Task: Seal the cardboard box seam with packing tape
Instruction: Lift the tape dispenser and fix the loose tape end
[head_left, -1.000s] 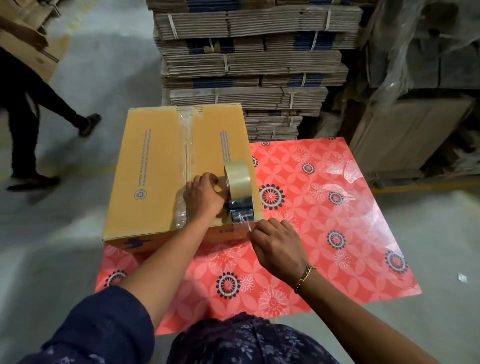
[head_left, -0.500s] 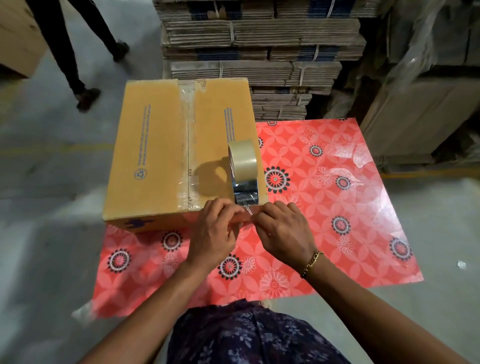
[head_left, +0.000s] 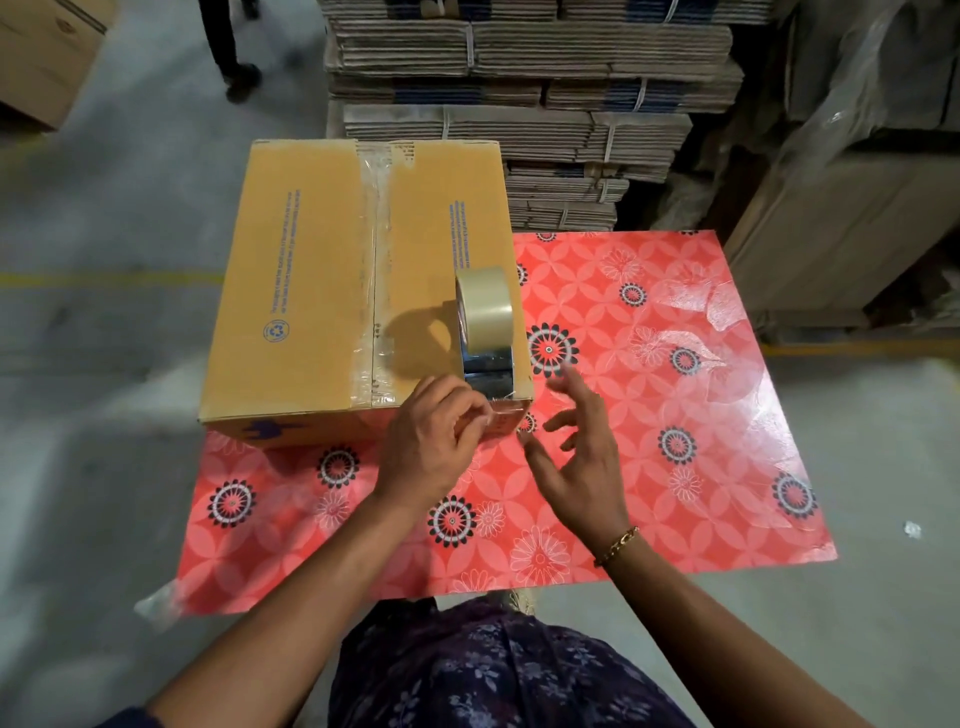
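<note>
Parked on the near right corner of the tan cardboard box (head_left: 332, 291) with its clear-taped centre seam (head_left: 375, 270) — a beige roll of packing tape in a metal dispenser (head_left: 485, 325), apparently kept within reach. Left hand (head_left: 434, 447) pinching the clear tape end at the box's front edge; right hand (head_left: 579, 457) open, blurred, holding nothing. Red floral sheet (head_left: 675, 364) bare to the right — free room there.

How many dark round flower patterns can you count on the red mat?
10 on the red mat: eight in full, at; two partly hidden by the box and fingers. More may lie beneath the box.
</note>
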